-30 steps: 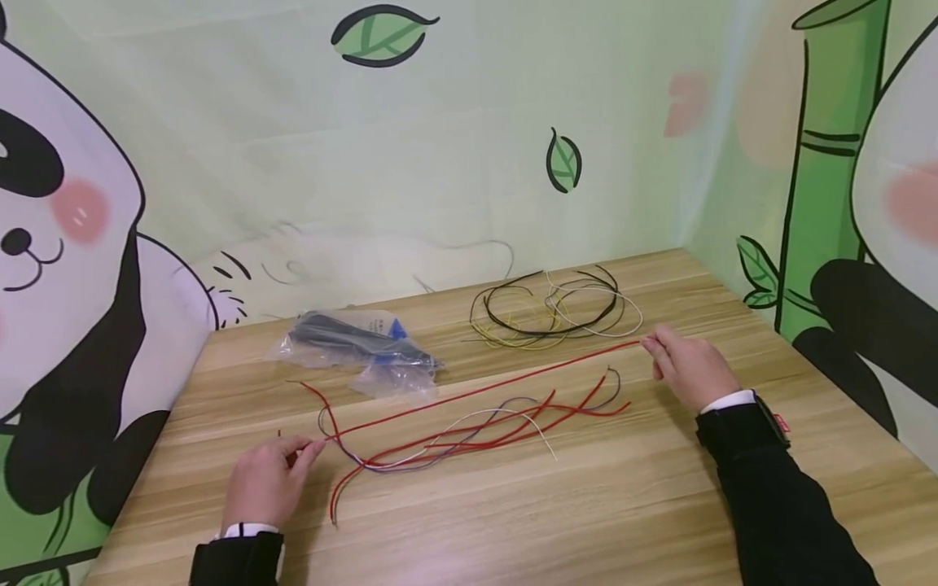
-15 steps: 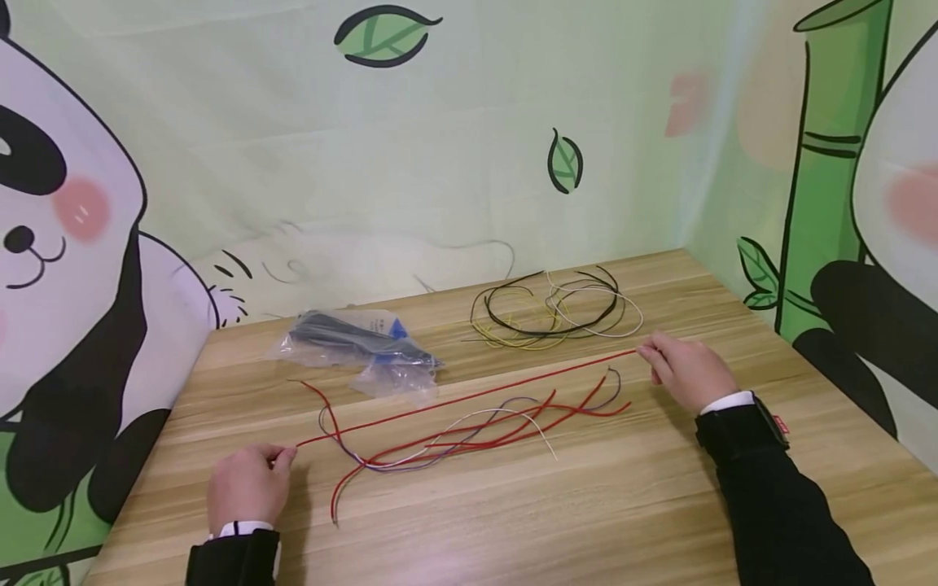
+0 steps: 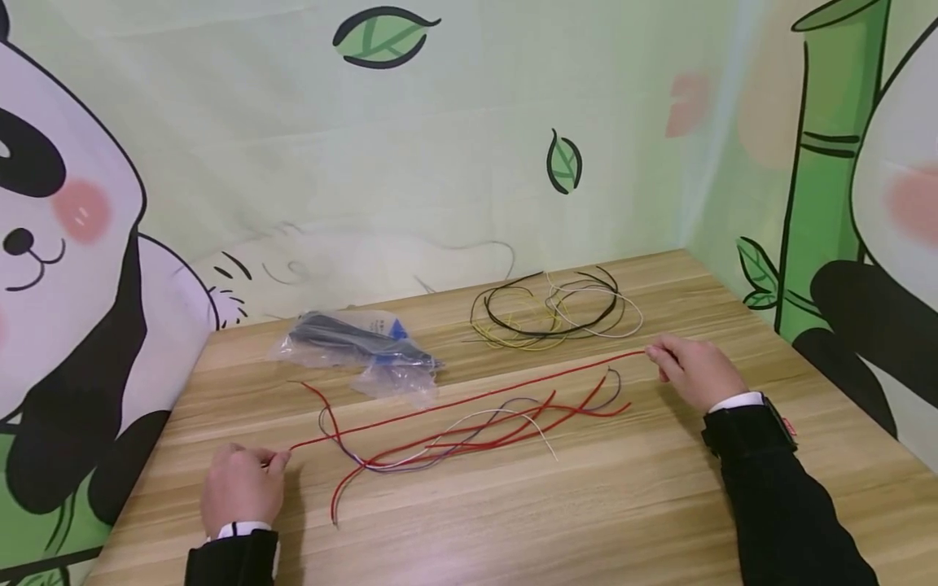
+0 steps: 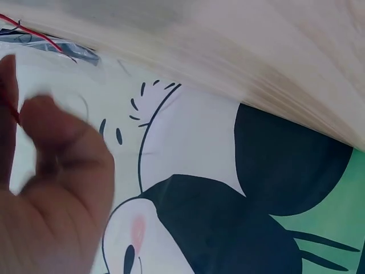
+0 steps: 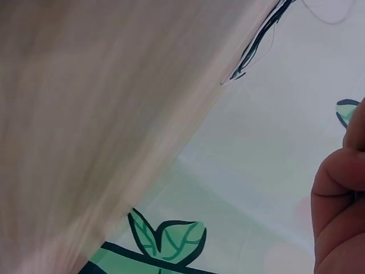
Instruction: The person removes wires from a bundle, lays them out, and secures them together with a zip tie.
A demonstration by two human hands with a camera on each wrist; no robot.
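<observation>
A thin red wire [image 3: 469,399] runs almost straight across the head view, stretched between two hands. My left hand [image 3: 243,487] pinches its left end between thumb and forefinger. At the other end, the fingertips of my right hand [image 3: 696,370] pinch the wire. Beneath and in front of it lies a loose bunch of several red wires [image 3: 484,444], with a purple wire [image 3: 443,462] and a white wire [image 3: 506,411] among them. The left wrist view shows the left hand [image 4: 63,148] with a bit of red at the fingertips; in the right wrist view only part of the right hand [image 5: 342,200] shows.
Coiled black, yellow and white wires [image 3: 553,332] lie at the back right of the wooden table [image 3: 557,521]. A clear plastic bag [image 3: 359,346] with dark strips inside sits at the back left. A printed panda cloth [image 3: 454,163] hangs behind the table.
My left hand has moved left and slightly toward me with its end of the red wire. The right hand has come down a little. The other wires lie as before.
</observation>
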